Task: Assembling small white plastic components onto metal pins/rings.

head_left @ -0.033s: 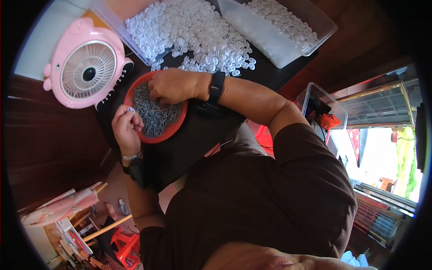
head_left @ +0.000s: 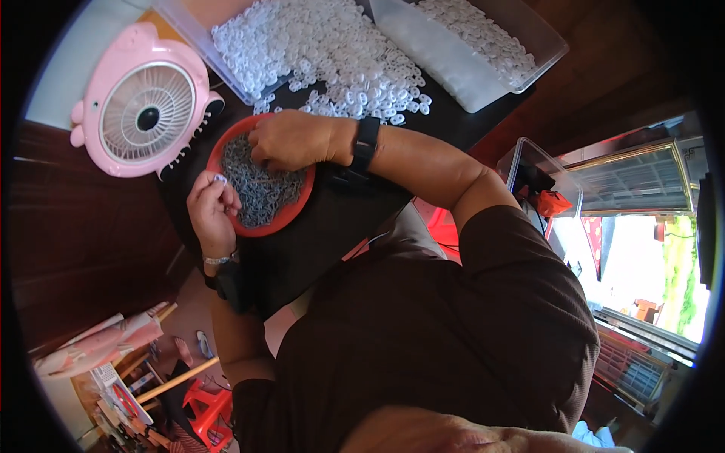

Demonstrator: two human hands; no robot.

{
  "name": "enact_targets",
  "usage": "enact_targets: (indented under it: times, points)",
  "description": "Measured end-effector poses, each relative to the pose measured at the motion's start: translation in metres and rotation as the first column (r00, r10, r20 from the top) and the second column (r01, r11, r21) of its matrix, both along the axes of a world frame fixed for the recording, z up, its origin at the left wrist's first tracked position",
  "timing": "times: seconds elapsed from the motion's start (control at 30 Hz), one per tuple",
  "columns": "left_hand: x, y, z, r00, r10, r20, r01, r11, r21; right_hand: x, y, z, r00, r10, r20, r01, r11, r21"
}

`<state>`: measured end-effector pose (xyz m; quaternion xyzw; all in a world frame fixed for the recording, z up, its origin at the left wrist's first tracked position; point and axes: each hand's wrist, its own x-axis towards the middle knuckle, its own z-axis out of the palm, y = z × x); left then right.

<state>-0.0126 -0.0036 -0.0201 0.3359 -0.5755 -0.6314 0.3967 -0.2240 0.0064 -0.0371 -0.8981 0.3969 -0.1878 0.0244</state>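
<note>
I see left hand (head_left: 214, 208) pinching a white piece (head_left: 220, 179) over the red bowl (head_left: 266, 229) of screws (head_left: 260, 198), right hand (head_left: 287, 142) in it, grip hidden, can't tell; slack pinch could drop the piece.

Slender grey pieces (head_left: 260, 192), metallic in appearance, form a rough mass within a smooth red plastic bowl (head_left: 302, 201). Far: shiny white plastic pieces (head_left: 325, 53); to their right, a smooth, translucent plastic bin (head_left: 445, 64). Left: a fan (head_left: 149, 117) with a glossy pink plastic casing. Near: a shirt (head_left: 445, 332) of matt, finely ribbed cloth.
</note>
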Motion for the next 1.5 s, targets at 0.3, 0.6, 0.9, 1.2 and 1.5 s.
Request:
enact_targets:
  times: [0.3,0.6,0.9,1.2,1.5]
  points:
    - [0.001,-0.003,-0.005,0.999,-0.029,-0.015,0.029,1.000,0.003,0.006,0.002,0.003,0.996,-0.064,-0.057,0.061,0.997,-0.053]
    - [0.001,-0.003,-0.006,1.000,-0.021,0.020,0.021,1.000,-0.014,0.008,0.005,0.002,0.990,-0.080,-0.112,0.076,0.996,-0.039]
    - [0.001,-0.005,-0.010,0.999,-0.003,0.034,0.004,1.000,-0.013,0.010,0.002,-0.002,0.992,-0.115,-0.056,0.109,0.990,-0.092]
    - [0.001,-0.007,-0.014,0.998,0.043,0.041,-0.042,0.999,-0.031,0.005,-0.002,0.002,0.802,-0.178,0.570,-0.073,0.918,0.391]
    - [0.005,-0.004,-0.013,0.991,-0.013,0.131,0.024,0.996,-0.084,0.001,-0.010,-0.003,0.651,-0.255,0.715,-0.284,0.792,0.541]
